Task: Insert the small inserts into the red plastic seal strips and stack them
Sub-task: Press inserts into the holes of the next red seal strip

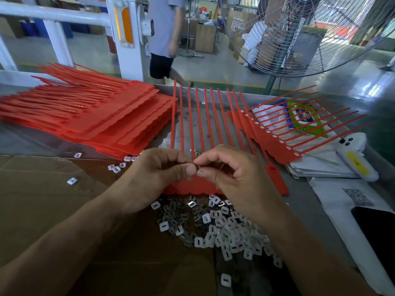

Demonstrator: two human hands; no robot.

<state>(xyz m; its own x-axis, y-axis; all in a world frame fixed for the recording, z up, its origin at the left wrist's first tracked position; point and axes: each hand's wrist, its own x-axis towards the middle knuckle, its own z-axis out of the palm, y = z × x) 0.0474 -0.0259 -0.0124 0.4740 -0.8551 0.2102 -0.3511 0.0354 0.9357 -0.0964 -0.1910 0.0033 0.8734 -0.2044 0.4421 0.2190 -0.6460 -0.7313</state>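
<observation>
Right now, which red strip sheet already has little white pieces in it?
The sheet on the right, lying over the papers, shows a white insert in each head; the big left stack shows none.

Little can be read. A yellow label (358,164) on the white device (354,155) at the right carries a short number — it lies sideways and seems to read "1106", though the digits are not sure. Nearer, a white mailer bag (342,201) bears a printed QR code (358,196) — its pattern too blurred to make out. The colourful packet (303,118) under the red strips has print too small to read.
</observation>
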